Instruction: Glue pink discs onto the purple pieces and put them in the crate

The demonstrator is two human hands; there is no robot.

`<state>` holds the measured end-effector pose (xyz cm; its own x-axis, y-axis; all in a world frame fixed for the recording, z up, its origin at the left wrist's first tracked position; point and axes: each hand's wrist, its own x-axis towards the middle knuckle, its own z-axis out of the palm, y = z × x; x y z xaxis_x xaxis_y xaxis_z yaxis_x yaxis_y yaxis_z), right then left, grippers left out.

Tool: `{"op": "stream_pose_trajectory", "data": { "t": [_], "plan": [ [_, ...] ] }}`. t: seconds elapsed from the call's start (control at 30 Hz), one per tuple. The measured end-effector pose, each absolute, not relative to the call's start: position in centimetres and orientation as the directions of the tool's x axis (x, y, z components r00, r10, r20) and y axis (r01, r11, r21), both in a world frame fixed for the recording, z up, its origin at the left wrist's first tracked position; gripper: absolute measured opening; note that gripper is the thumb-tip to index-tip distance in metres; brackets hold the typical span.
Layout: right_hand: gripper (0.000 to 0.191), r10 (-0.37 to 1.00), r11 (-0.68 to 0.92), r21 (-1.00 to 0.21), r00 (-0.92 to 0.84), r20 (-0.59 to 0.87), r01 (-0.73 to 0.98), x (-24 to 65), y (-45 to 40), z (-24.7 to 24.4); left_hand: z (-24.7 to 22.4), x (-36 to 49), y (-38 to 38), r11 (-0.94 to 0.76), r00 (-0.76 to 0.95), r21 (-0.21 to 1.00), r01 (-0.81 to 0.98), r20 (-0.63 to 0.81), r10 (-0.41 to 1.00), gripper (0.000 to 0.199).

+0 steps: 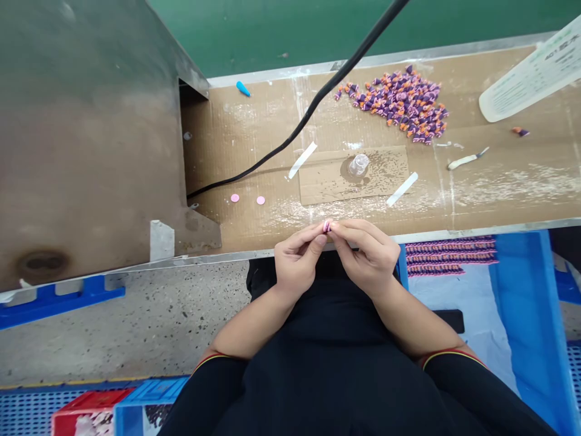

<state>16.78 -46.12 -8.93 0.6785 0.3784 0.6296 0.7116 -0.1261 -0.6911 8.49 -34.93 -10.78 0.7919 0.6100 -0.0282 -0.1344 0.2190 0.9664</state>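
Observation:
Both hands meet at the front edge of the cardboard-covered bench. A small pink and purple piece (327, 226) sits pinched between the fingertips of my left hand (298, 251) and my right hand (367, 251); fingers hide part of it. Just beyond, a small clear plastic cup (358, 165) stands on a taped, spotted cardboard sheet (318, 184). Two flat pink discs (260, 200) lie to the left. At the back right is a heap of small purple, orange and pink pieces (408, 103).
A black cable (290, 136) crosses above the bench from a metal housing (91, 133) on the left. A white bottle (531, 79), a thin white tool (465, 160) and a blue cap (242, 89) lie on the bench. A blue tray (526, 290) with rows of pieces is at lower right.

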Motion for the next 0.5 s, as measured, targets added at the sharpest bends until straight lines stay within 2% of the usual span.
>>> {"op": "stream_pose_trajectory", "data": {
  "t": [0.1, 0.2, 0.33, 0.5],
  "plan": [
    [0.020, 0.422, -0.134, -0.712, 0.689, 0.589, 0.690, 17.8, -47.2, -8.5, -10.9, 8.8, -34.8, 0.279, 0.839, 0.950, -0.136, -0.039, 0.543, 0.021],
    [0.021, 0.495, -0.213, -0.693, 0.687, 0.531, 0.689, 20.6, -49.8, -8.2, -11.1, 9.2, -34.3, 0.314, 0.861, 0.938, -0.145, -0.037, 0.507, 0.031],
    [0.019, 0.657, -0.349, -0.532, 0.606, 0.448, 0.771, 25.2, -53.9, -8.6, -12.0, 9.9, -33.2, 0.265, 0.845, 0.951, -0.162, -0.005, 0.535, 0.024],
    [0.021, 0.843, -0.366, -0.304, 0.451, 0.293, 0.880, 27.6, -55.5, -9.5, -12.8, 10.3, -33.1, 0.193, 0.836, 0.950, -0.244, 0.105, 0.539, 0.019]
  ]
}}
